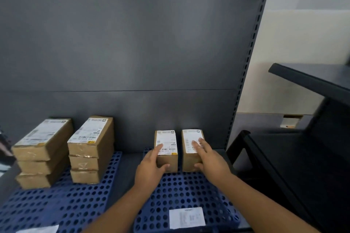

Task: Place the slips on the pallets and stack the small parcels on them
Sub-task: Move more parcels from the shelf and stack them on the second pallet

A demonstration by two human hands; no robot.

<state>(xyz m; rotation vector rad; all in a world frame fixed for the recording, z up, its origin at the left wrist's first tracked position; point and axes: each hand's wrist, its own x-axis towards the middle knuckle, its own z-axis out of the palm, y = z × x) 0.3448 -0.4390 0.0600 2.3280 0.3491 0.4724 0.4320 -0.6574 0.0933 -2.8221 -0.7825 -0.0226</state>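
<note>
Each hand grips its own small parcel at the back of the right pallet (181,191): left hand (149,170) on the left parcel (166,150), right hand (212,161) on the right parcel (192,149). Fingers lie over the labels, thumbs on the front faces. A slip (187,217) lies on the pallet's near edge.

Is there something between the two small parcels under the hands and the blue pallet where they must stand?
Nothing visible. Both small brown cardboard parcels already stand on the right blue perforated plastic pallet, left hand and right hand resting on them.
</note>
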